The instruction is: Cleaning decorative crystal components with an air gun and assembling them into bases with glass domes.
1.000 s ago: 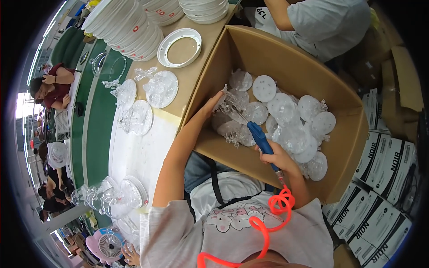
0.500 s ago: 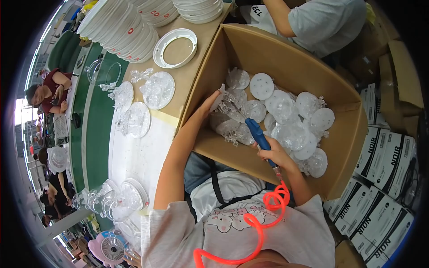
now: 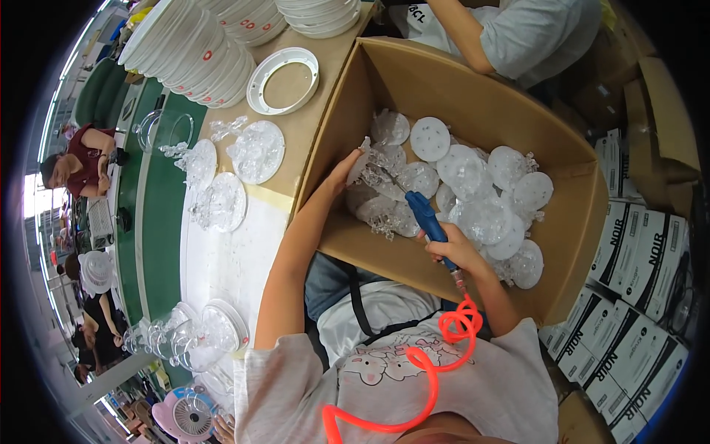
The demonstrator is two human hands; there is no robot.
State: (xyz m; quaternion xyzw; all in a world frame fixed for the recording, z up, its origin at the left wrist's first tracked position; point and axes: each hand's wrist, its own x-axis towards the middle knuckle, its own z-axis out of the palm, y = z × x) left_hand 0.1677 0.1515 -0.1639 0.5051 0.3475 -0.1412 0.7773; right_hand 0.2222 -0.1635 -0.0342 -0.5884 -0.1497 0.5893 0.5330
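My right hand [image 3: 453,246] is wrapped round a blue air blow gun [image 3: 425,214], whose thin metal nozzle slants toward my left hand. A red coiled hose [image 3: 414,425] runs from the gun's lower end across my shirt. At the box's left wall, my left hand [image 3: 346,169] grips a clear plastic disc part [image 3: 362,159], seen nearly edge-on. The nozzle tip lies close to that part; whether they touch I cannot tell. Below both hands, the cardboard box [image 3: 569,274] holds many clear and frosted disc parts [image 3: 477,218] with knobbly clear pieces on them.
Left of the box, a table [image 3: 222,266] carries more clear disc parts [image 3: 255,152], a white ring [image 3: 283,81] and tall stacks of white rings [image 3: 185,55]. A person's arm [image 3: 464,33] is beyond the box. Printed cartons [image 3: 629,251] stand at right; a pink fan [image 3: 188,414] is lower left.
The blow gun and my right hand have shifted very slightly. My left hand still grips the disc part at the same spot.
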